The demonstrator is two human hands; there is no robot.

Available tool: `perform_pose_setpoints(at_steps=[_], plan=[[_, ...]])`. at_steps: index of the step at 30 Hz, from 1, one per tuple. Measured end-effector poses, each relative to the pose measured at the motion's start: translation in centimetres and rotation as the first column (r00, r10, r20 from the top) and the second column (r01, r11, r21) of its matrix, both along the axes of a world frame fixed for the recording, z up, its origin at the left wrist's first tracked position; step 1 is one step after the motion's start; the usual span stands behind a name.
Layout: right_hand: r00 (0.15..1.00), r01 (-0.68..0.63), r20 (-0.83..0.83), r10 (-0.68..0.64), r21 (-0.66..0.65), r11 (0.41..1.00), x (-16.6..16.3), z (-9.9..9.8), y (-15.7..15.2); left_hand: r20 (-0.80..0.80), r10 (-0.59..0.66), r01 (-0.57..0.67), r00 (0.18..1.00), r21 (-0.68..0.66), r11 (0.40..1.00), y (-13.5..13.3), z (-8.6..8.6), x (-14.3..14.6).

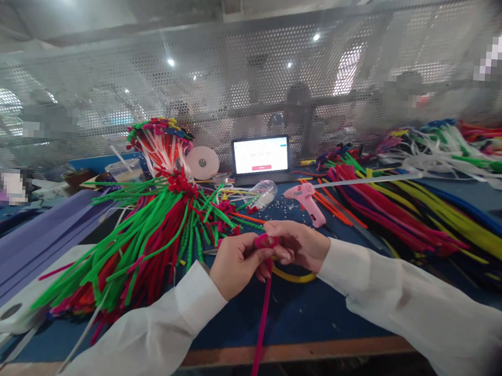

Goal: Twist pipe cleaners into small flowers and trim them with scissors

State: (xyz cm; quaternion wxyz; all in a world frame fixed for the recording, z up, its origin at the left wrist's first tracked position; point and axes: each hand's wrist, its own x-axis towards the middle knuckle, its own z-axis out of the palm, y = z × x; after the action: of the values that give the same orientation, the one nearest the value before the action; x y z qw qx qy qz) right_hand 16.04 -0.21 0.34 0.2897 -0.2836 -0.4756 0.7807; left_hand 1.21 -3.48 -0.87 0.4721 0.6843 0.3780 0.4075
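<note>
My left hand point(234, 265) and my right hand point(299, 244) meet over the blue table point(306, 316), both in white sleeves. Together they pinch the curled top of a magenta pipe cleaner point(262, 313), whose long stem hangs straight down past the table's front edge. The fingers of both hands are closed around its coiled end point(266, 241). A yellow pipe cleaner point(293, 278) curves on the table just under my right hand. A big heap of green and red pipe-cleaner stems point(145, 244) lies directly left of my left hand.
A pink glue gun point(308, 200) lies behind my hands, near a tablet point(260, 154) and a clear plastic bottle point(266, 192). Long red, yellow and blue pipe cleaners point(411, 212) fill the right side. Purple sheets point(26, 242) lie left. A perforated metal screen point(240, 79) backs the table.
</note>
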Motion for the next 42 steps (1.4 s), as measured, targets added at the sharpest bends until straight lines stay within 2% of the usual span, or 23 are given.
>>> perform_pose_setpoints(at_steps=[11, 20, 23, 25, 26, 30, 32, 33, 38, 42], plan=[[0.998, 0.034, 0.046, -0.038, 0.086, 0.996, -0.3, -0.5, 0.0, 0.026, 0.027, -0.026, 0.999, -0.038, 0.999, -0.2, 0.0, 0.3], [0.994, 0.014, 0.109, -0.034, 0.18, 0.984, -0.3, -0.5, -0.2, 0.021, 0.04, -0.038, 0.999, -0.078, 0.996, -0.3, -0.1, 0.4], [0.995, -0.031, 0.101, 0.003, 0.279, 0.96, 0.0, -0.3, 0.1, 0.053, 0.014, -0.009, 0.999, -0.109, 0.994, -0.2, 0.1, 0.2], [0.993, -0.028, 0.113, -0.023, 0.431, 0.902, 0.4, 0.0, 0.3, 0.094, 0.005, 0.008, 0.996, -0.131, 0.991, -0.1, 0.3, -0.1], [0.992, -0.014, 0.118, -0.055, 0.519, 0.855, 0.7, 0.2, 0.4, 0.117, 0.006, 0.011, 0.993, -0.143, 0.99, 0.0, 0.4, -0.2], [0.976, 0.013, 0.114, -0.186, 0.819, 0.573, 1.6, 1.0, 0.5, 0.191, 0.0, 0.034, 0.982, -0.174, 0.984, 0.2, 0.5, -0.6], [0.968, -0.023, 0.13, -0.213, 0.896, 0.443, 1.8, 1.1, 0.5, 0.213, -0.016, 0.055, 0.977, -0.178, 0.983, 0.1, 0.4, -0.7], [0.966, -0.035, 0.134, -0.223, 0.917, 0.397, 1.8, 1.1, 0.5, 0.219, -0.021, 0.061, 0.975, -0.18, 0.982, 0.1, 0.4, -0.7], [0.956, -0.018, 0.093, -0.279, 0.966, 0.26, 1.8, 0.9, 0.4, 0.235, -0.047, 0.094, 0.971, -0.194, 0.977, 0.0, 0.4, -0.7], [0.953, -0.015, 0.084, -0.29, 0.973, 0.232, 1.8, 0.9, 0.4, 0.24, -0.054, 0.105, 0.969, -0.203, 0.974, 0.0, 0.4, -0.7]])
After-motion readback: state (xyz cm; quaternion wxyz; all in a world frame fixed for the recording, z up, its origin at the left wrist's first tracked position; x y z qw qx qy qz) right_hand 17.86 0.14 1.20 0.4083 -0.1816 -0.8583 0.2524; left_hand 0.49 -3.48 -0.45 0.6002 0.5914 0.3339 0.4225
